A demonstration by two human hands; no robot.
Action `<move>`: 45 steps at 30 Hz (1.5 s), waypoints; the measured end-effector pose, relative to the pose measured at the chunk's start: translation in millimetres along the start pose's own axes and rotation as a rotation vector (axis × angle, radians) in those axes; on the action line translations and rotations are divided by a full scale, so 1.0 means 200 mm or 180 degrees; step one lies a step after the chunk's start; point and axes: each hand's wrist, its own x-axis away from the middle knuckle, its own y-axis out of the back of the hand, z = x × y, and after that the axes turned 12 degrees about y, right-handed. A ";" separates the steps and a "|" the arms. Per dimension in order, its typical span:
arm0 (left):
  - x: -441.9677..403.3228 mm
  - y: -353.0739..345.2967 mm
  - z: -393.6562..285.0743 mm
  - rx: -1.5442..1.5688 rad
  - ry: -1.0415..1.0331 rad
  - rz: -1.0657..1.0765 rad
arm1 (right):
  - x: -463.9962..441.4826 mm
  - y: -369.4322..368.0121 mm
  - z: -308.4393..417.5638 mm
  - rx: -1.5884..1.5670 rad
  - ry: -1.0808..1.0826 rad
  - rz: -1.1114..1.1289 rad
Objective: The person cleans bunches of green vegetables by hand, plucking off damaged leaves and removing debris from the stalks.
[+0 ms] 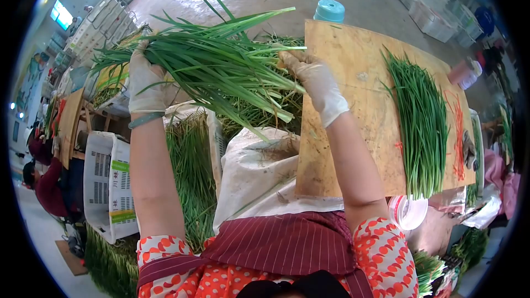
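Left grip [147, 84] clamped on leafy end, right grip [316, 80] on pale stems, green bunch [207, 58] between, long axis left-right. Right of right grip, nearer it than left: second bunch [418, 124], lying crosswise, on tabletop [369, 91].

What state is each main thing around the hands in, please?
Green bunch: held up, leaves splayed
Left hand: gloved, closed on bunch
Right hand: gloved, at bunch, grip unclear
Wooden board: stained
Greens on board: lying aligned
Red strands: lying loose
White sack: crumpled
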 end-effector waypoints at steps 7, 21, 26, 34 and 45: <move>0.04 -0.04 0.03 0.0161 0.0062 -0.0111 | -0.04 -0.01 -0.07 -0.1078 -0.0527 0.0381; -0.11 0.13 0.02 0.0298 -0.0015 -0.0564 | 0.04 0.43 -0.07 0.0037 0.0500 -0.1172; -0.07 0.17 0.00 0.0150 -0.0291 -0.0412 | 0.09 0.45 -0.05 0.0514 0.0907 -0.1746; 0.01 0.17 0.12 -0.2931 -0.2021 -0.0204 | 0.03 -0.23 -0.02 0.2756 0.0412 0.0346; 0.17 0.16 0.10 -0.0670 -0.0569 -0.0333 | 0.02 0.27 0.14 -0.0162 0.1320 -0.2035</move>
